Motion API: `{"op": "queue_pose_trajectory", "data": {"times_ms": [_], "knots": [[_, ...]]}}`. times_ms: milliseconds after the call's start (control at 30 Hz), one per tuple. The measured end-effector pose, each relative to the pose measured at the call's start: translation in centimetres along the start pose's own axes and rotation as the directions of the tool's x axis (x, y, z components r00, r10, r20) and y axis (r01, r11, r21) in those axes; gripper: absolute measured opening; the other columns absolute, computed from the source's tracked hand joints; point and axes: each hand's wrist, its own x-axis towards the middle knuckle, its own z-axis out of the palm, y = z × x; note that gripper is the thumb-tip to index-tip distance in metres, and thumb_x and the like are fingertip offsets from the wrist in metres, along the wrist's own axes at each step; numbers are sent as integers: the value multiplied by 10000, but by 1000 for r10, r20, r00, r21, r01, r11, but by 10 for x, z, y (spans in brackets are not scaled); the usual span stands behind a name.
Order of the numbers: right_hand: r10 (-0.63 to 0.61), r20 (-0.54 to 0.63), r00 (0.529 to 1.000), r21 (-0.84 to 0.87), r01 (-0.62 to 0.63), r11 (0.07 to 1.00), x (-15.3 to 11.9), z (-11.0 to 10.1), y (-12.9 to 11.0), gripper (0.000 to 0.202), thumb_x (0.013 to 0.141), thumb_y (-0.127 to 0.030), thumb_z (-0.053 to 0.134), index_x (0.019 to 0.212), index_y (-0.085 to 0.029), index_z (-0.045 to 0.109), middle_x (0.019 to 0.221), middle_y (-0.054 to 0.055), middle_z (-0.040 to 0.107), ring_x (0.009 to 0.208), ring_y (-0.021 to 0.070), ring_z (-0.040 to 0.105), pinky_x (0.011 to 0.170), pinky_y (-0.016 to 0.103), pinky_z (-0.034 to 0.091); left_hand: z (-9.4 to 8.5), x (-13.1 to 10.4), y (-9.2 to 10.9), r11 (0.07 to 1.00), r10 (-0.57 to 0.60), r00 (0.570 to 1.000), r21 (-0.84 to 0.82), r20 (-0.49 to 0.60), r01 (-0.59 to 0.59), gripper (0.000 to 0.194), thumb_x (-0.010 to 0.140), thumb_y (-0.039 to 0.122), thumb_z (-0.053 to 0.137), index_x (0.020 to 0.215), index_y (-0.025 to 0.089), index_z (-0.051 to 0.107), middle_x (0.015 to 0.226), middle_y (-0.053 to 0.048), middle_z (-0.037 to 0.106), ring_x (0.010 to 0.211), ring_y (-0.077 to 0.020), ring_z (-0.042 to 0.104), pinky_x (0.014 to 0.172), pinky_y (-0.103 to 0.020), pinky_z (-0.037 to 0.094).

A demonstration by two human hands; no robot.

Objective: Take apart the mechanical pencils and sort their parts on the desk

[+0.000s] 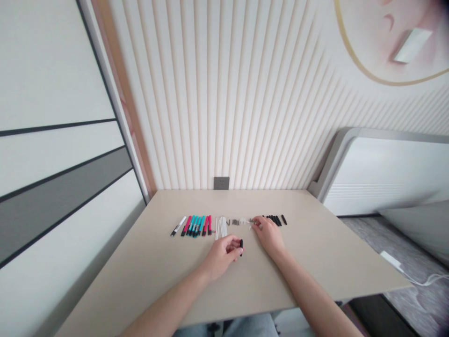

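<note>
My left hand (222,256) is closed around a small black pen cap (242,245), which stands upright between thumb and fingers above the tabletop. My right hand (271,238) rests on the table farther right, its fingers bent together at a scatter of tiny parts; what they pinch, if anything, is too small to tell. Beside those fingertips lie small white pieces (242,221) and little grey pieces (235,222). Several thin white rods (223,224) lie beyond my left hand. Past the right hand is a row of black caps (277,220), partly hidden by it.
Pink and teal pen barrels with black ends (197,225) lie in a row at the left, with one white pen barrel (178,226) at its end. All rest on a beige table (154,276) against a ribbed wall with a dark socket (221,183). A bed headboard (382,171) stands right.
</note>
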Motion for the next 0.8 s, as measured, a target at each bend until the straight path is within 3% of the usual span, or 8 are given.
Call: {"op": "queue_pose_trajectory", "data": {"times_ms": [300, 433, 800], "knots": [[-41, -32, 999, -53, 40, 998, -4, -2, 4, 180, 883, -247, 537, 1015, -223, 657, 923, 57, 701, 922, 228, 612, 824, 325, 404, -3, 0, -5, 1000, 12, 998, 20, -56, -11, 342, 791, 342, 660, 1059, 150, 568, 835, -42, 675, 713, -155, 602, 610, -257, 448], [-25, 6, 1000, -65, 26, 998, -3, 1, 6, 164, 875, -223, 536, 971, -219, 668, 927, 58, 708, 925, 225, 624, 791, 313, 395, -3, 0, -6, 1000, -1, 999, 21, -38, 1, 335, 787, 313, 657, 1066, 150, 567, 857, -42, 679, 724, -146, 598, 613, -249, 444], [-26, -34, 999, -32, 25, 999, -12, 2, 6, 241, 879, -235, 462, 1015, -205, 659, 929, 65, 697, 873, 216, 622, 794, 320, 410, -2, -1, -6, 997, 20, 999, 70, -35, -18, 292, 765, 259, 667, 1024, 142, 600, 861, -40, 683, 754, -145, 610, 676, -261, 467]]}}
